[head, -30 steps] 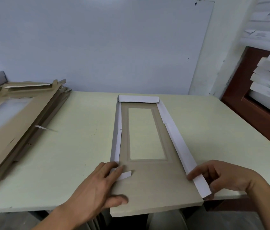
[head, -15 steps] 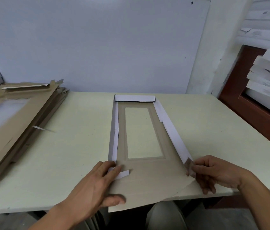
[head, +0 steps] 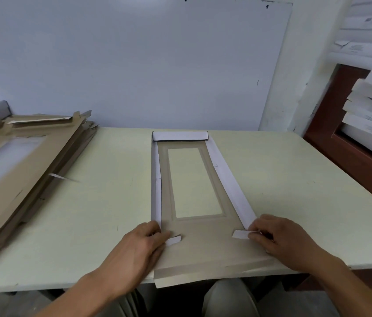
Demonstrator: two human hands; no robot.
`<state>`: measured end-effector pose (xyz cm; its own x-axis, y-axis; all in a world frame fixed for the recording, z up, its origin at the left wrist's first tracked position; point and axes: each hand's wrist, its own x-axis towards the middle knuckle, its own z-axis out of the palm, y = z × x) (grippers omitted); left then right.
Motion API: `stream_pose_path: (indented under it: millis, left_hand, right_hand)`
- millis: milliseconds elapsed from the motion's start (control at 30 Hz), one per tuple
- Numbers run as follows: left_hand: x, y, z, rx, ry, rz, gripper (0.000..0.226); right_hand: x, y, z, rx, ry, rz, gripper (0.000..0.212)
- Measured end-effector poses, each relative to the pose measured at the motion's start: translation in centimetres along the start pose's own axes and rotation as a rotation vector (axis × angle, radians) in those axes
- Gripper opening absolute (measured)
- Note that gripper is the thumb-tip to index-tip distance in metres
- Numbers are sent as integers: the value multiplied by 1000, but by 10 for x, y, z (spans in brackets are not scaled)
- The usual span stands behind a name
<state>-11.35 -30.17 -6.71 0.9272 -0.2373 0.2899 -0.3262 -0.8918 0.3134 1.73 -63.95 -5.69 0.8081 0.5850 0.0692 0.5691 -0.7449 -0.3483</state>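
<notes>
Fingers (head: 157, 234) of the left hand (head: 139, 245) lie nearly straight and close together, pressing down on the left tab (head: 174, 240) of the cardboard blank (head: 203, 255), which lies lengthwise in the middle of the bench (head: 89, 225) with its near edge hanging over the front. At the blank's near right corner the right hand (head: 278, 239) has its fingers (head: 258, 225) curled, pinching the right tab (head: 239, 234) where it meets the end of the white side flap (head: 228, 186)
</notes>
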Motion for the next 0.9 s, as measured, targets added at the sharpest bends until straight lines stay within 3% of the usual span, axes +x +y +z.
stream_pose_path:
  millis: [133, 300, 400, 500, 567, 633, 700, 767, 900]
  left_hand:
    - [5, 4, 2, -31, 21, -74, 26]
    - [3, 1, -9, -36, -79, 15, 5]
    - [0, -4, -23, -28, -234, 139, 47]
    - [-6, -10, -31, -39, -376, 206, 80]
    - [-12, -11, -28, -15, -411, 186, 89]
    - [-16, -10, -23, 15, -392, 168, 83]
    - [-17, -6, -18, 37, -252, 211, 63]
    - [-15, -2, -17, -34, -142, 194, 46]
    - [-7, 4, -15, -188, -21, 97, 39]
  right_hand:
    - [-1, 1, 9, 140, 101, -86, 13]
    - [-4, 7, 4, 269, 0, -24, 34]
    - [-3, 9, 1, 241, -52, -14, 32]
    - [-5, 7, -11, 212, -202, -29, 54]
    - [-7, 6, -21, 210, -306, -24, 71]
    - [-9, 4, -26, 197, -370, -9, 79]
    - [-9, 2, -27, 163, -371, 4, 78]
    - [-7, -1, -22, 119, -305, -4, 62]
    - [-6, -4, -18, 80, -203, -41, 33]
